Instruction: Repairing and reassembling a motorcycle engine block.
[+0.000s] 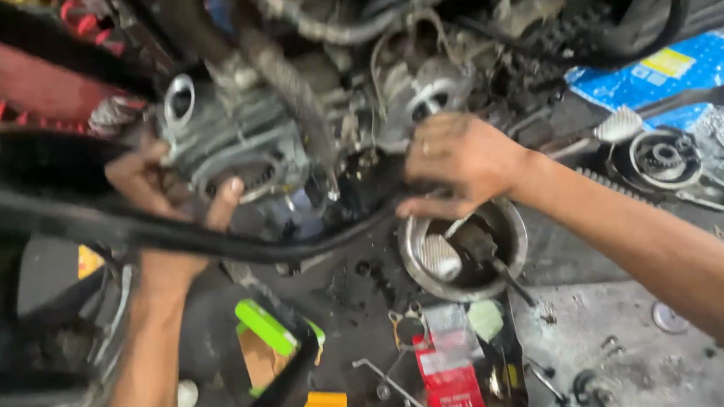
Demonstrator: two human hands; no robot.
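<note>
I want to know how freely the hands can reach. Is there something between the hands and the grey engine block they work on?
Nothing visible does. The left hand already touches the underside of the engine block. The right hand rests on the block's right side. A black frame tube crosses just below both hands, not between them and the block.

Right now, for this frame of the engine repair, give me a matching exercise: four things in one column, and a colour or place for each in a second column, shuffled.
Things:
1. metal bowl
2. flat packet
3. small carton
4. left hand

Places or colours:
A. blue, on the floor at upper right
B. under the right hand, with parts inside
C. red, on the floor below the bowl
D. against the grey engine cylinder head

Pairs: 1-B, 2-A, 3-C, 4-D
</note>
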